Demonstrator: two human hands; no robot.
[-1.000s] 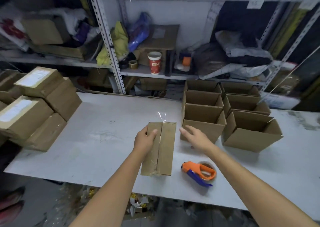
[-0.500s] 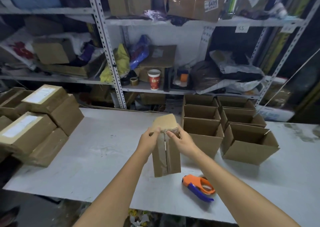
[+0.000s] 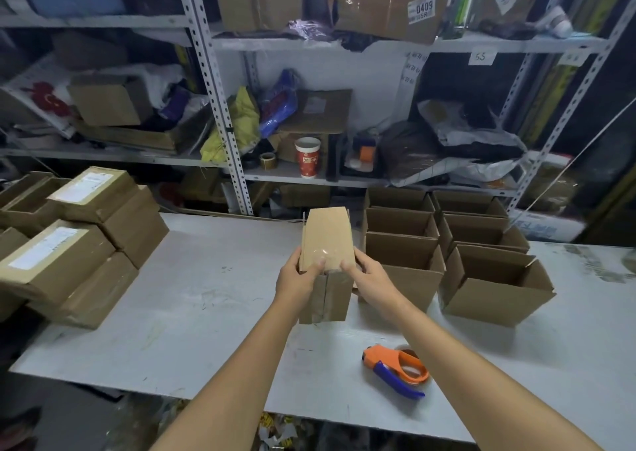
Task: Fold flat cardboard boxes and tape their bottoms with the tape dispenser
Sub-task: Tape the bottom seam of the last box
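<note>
Hands [image 3: 298, 280] gripping box [image 3: 328, 240] between them

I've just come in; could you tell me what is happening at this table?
A person grips a small cardboard box with left hand and right hand, upright at the white table; clear tape shows along its seam. The orange tape dispenser lies on the table untouched, and open folded boxes stand to the right.

The left forearm [image 3: 237, 364], from 7 o'clock, and right forearm [image 3: 464, 357], from 5 o'clock, are bare to the frame edge. The left hand [image 3: 296, 278] and right hand [image 3: 371, 275] are bare too.
</note>
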